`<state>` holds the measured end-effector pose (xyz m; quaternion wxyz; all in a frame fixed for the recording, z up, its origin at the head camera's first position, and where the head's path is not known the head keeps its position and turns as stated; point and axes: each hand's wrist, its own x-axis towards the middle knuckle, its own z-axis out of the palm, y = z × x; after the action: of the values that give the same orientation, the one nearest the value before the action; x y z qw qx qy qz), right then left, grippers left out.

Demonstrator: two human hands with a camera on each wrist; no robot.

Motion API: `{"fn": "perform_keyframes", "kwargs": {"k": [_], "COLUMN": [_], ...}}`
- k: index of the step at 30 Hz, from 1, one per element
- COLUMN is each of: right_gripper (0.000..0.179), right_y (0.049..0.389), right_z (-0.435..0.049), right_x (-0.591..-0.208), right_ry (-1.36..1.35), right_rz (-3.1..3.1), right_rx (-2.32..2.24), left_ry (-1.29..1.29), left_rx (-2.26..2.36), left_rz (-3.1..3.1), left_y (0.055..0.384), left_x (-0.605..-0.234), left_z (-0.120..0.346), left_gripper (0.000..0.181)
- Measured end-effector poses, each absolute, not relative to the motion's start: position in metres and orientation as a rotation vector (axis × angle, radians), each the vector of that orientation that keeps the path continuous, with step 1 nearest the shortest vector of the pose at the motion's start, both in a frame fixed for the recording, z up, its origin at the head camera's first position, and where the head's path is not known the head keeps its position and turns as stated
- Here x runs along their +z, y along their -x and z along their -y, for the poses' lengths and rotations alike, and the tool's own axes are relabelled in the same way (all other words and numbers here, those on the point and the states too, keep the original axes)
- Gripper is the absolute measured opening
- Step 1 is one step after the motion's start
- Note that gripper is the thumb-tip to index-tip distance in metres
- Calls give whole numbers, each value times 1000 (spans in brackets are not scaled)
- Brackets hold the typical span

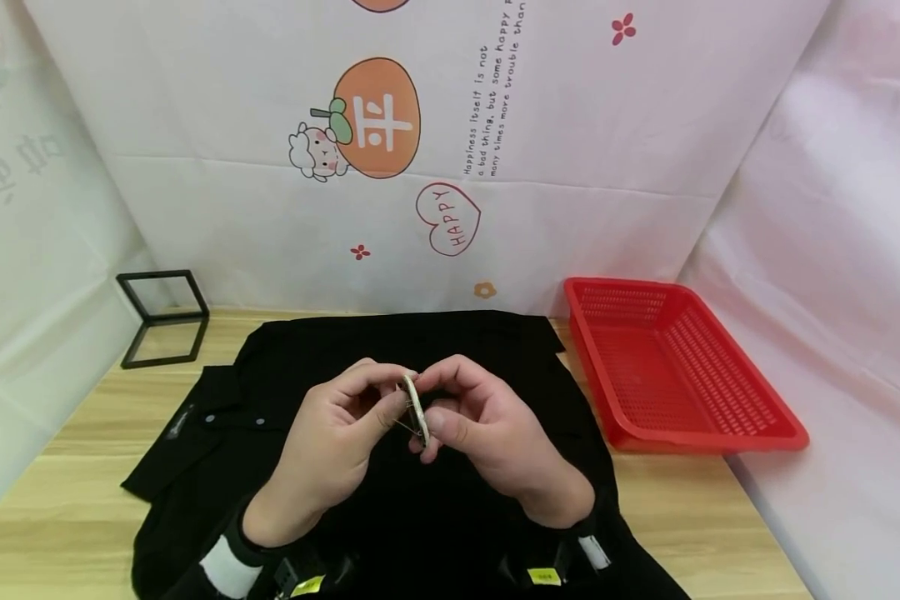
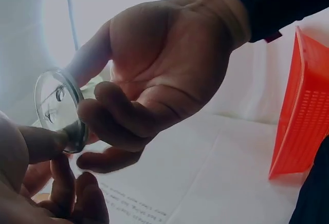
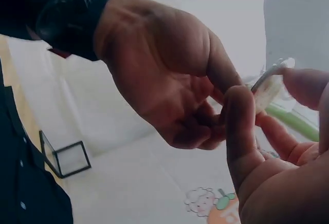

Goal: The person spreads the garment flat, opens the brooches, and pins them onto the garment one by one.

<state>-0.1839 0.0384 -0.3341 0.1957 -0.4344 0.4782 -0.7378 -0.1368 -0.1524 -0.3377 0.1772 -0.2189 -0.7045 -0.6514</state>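
Note:
Both hands hold a thin round pin badge (image 1: 416, 408), turned edge-on in the head view. My left hand (image 1: 322, 446) pinches it from the left, thumb against its back. A fine wire pin stands out from that back, and the left wrist view shows wire loops on the badge (image 2: 57, 100). My right hand (image 1: 487, 425) has thumb and fingertips at the badge's other face and rim. In the right wrist view the fingers partly cover the badge (image 3: 267, 90). Below the hands lies a black shirt (image 1: 285, 358), spread out, with collar and pale buttons at the left.
A red perforated basket (image 1: 615, 392) stands on the right of the wooden table (image 1: 52, 500). At the back left is a black frame stand (image 1: 167, 317) made of two squares. A white printed cloth (image 1: 270, 225) hangs behind.

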Motion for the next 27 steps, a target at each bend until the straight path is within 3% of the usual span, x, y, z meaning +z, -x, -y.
{"fn": "perform_keyframes", "kwargs": {"k": [8, 17, 20, 27], "right_gripper": [26, 14, 13, 14], "right_y": [183, 186, 185, 181], "right_z": [-34, -44, -44, -42], "right_x": [-340, -327, -325, -326], "right_ry": [1098, 1202, 1223, 1320], "right_rz": [-1083, -1029, -1191, -1483], "right_rx": [-2176, -2301, -2319, -2340], "left_ry": [715, 557, 642, 860], "left_rx": [-2015, -2036, -1965, -1731], "left_rz": [2024, 2079, 1959, 1802], "left_y": [142, 136, 131, 121], "left_x": [-347, -359, -352, -337], "left_z": [157, 161, 160, 161], "left_gripper": [17, 14, 12, 26]}}
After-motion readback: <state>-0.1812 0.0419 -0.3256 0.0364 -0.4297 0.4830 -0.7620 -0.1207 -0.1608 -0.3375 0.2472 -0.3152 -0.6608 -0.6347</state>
